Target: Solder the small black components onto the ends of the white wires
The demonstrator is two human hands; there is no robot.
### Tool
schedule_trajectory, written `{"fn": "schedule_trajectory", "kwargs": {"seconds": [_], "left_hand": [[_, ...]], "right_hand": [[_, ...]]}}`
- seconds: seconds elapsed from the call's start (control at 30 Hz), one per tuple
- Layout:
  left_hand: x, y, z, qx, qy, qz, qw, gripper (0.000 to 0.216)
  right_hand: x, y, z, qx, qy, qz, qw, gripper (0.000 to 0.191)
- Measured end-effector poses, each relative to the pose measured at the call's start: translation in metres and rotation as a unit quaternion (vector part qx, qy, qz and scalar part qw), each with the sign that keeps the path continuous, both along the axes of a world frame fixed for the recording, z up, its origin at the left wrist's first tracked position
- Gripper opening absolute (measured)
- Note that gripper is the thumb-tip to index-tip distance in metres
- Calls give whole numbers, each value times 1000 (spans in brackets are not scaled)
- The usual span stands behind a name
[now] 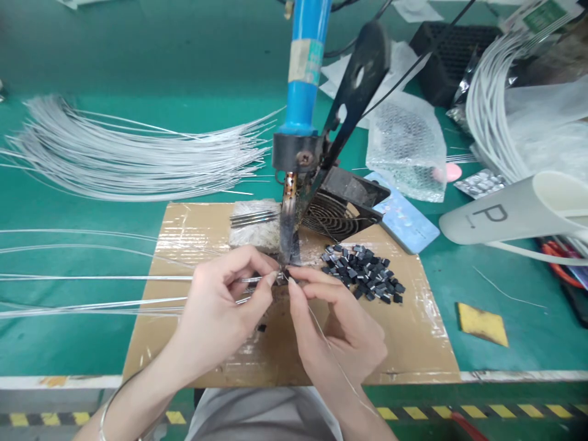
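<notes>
My left hand [225,303] pinches the ends of thin white wires [92,278] that run off to the left. My right hand [337,327] pinches a thin strand of solder wire [328,346] that trails back toward me. Both sets of fingertips meet just under the tip of a blue-handled soldering iron [288,211], which hangs downward on a black stand [353,86]. A pile of several small black components [365,278] lies right of my hands on a taped cardboard sheet [413,343].
A large fan of white wires [128,156] lies at the back left. A small black fan [337,211], a bubble-wrap bag [407,147], coiled white cable [489,104], a white tube marked P [509,214] and a yellow sponge [482,323] sit to the right on the green mat.
</notes>
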State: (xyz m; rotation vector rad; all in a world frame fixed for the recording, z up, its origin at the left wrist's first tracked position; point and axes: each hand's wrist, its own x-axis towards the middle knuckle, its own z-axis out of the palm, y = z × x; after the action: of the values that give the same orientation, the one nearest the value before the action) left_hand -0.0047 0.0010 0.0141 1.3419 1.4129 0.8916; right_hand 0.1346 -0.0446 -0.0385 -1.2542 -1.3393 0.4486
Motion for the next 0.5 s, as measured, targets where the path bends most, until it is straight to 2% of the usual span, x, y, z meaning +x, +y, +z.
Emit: {"fn": "schedule_trajectory", "kwargs": {"seconds": [0.33,0.43,0.5], "left_hand": [[1,2,-2,-19,-7,10,1000,11],[1,1,-1,-26,3,20,999,11],[-1,-2,1,-30,10,20,999,11]], "right_hand": [[3,-3,2,-35,10,19,999,16],[8,-2,4,-52,91,-55,993,10],[13,2,6,-56,173,-56,982,23]]}}
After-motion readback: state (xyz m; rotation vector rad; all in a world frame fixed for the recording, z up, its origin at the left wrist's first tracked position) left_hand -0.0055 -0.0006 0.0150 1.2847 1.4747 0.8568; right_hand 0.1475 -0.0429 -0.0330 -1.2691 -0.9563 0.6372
